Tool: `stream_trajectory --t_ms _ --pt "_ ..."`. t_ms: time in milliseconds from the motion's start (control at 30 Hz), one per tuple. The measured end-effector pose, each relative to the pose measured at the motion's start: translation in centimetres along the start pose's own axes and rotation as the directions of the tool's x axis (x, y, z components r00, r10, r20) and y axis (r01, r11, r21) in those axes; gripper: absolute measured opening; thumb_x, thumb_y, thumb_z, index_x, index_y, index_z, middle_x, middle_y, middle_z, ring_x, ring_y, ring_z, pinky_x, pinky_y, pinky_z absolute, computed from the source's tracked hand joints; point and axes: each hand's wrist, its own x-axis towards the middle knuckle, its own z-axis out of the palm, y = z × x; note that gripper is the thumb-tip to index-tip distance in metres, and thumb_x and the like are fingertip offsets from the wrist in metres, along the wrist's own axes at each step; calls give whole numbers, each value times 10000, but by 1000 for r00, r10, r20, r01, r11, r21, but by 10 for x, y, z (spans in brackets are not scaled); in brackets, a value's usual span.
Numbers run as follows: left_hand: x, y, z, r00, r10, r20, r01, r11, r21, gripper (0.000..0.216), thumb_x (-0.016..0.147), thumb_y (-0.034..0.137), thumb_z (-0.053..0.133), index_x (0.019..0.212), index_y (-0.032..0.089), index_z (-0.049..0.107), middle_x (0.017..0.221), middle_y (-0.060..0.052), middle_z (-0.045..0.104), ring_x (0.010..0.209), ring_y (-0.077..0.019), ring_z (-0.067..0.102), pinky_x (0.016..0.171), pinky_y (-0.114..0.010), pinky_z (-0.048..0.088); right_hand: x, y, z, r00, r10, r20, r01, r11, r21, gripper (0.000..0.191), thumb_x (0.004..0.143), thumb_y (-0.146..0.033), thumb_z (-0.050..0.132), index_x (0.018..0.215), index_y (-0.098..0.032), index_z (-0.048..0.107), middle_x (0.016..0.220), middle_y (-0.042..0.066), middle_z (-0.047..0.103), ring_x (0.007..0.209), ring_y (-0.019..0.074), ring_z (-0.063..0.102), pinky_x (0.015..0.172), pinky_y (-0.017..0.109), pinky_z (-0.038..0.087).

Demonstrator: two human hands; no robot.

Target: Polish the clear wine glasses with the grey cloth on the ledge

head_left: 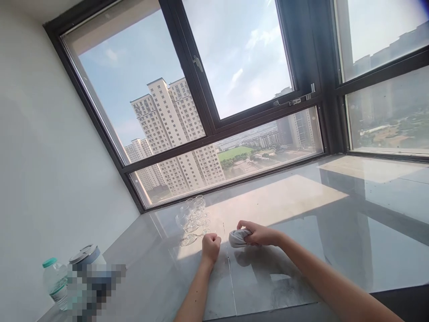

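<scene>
My right hand (256, 233) is closed on a grey cloth (238, 238), bunched into a rounded wad just above or on the glossy sill (268, 288); I cannot tell whether it touches. To its left, my left hand (211, 247) is curled into a fist, and nothing sticks out of it. Several clear stemmed glasses (193, 219) lie clustered just beyond that fist, towards the window. Their outlines overlap, so single glasses are hard to tell apart.
At the lower left, a clear bottle with a green cap (56, 284) stands beside a lidded tumbler (85, 257), partly blurred out. A white wall (67, 156) bounds the left side. Dark-framed windows (214, 127) rise behind the sill. Sunlight patches and reflections cover the tiles.
</scene>
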Motion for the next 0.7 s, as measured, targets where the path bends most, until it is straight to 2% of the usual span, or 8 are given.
stream_trajectory --t_ms 167,267,333,400,467,533,600,700 --pt "-1 5 -1 997 -73 -36 71 996 -47 343 621 230 472 484 229 157 528 54 123 509 -77 155 510 -257 119 -5 7 -9 992 33 121 -45 994 99 446 612 -183 588 1034 -231 452 630 -79 449 515 85 390 437 200 241" --pt "-1 5 -4 979 -146 -140 139 988 -62 290 680 232 480 535 229 229 536 56 198 504 -92 237 497 -245 189 -7 6 -10 987 33 155 -54 989 134 447 619 -199 607 1037 -228 451 639 -77 457 520 83 394 439 198 237" --pt "0 2 -9 937 -236 -259 224 972 -77 176 740 240 472 629 236 336 559 58 292 513 -113 332 501 -247 266 -8 3 -10 988 31 149 -54 987 151 437 623 -201 620 1022 -227 445 640 -77 454 519 80 395 446 200 232" --pt "2 -2 -14 873 -326 -364 311 945 -100 51 789 254 477 824 236 445 628 49 434 556 -142 457 534 -263 361 -9 0 -10 992 27 122 -46 986 161 424 629 -201 627 1008 -227 439 642 -76 451 522 79 399 455 203 229" --pt "4 -6 -18 821 -373 -433 358 926 -120 287 818 274 505 1092 220 440 831 -3 593 695 -173 588 616 -282 449 -10 -1 -10 996 18 91 -33 986 163 412 638 -203 624 1004 -228 436 646 -71 454 529 82 401 462 207 232" --pt "8 -7 -18 800 -386 -459 376 919 -117 519 829 288 537 1300 204 334 1129 -80 628 906 -192 647 722 -283 492 -8 1 -10 999 6 52 -14 988 157 396 649 -206 617 1001 -230 437 644 -66 453 529 87 395 467 213 233" --pt "13 -5 -16 810 -384 -444 386 918 -89 641 829 279 558 1395 189 270 1321 -121 575 1070 -200 633 804 -270 496 -3 5 -10 1000 0 -27 3 993 120 368 660 -212 610 985 -233 438 626 -68 435 510 90 378 472 222 232" --pt "20 -2 -10 838 -377 -393 390 919 -51 690 816 243 583 1434 175 283 1390 -135 558 1144 -224 623 856 -276 490 10 12 -11 969 -16 -245 22 1000 20 301 681 -213 590 947 -230 449 614 -59 415 502 104 380 501 243 274"
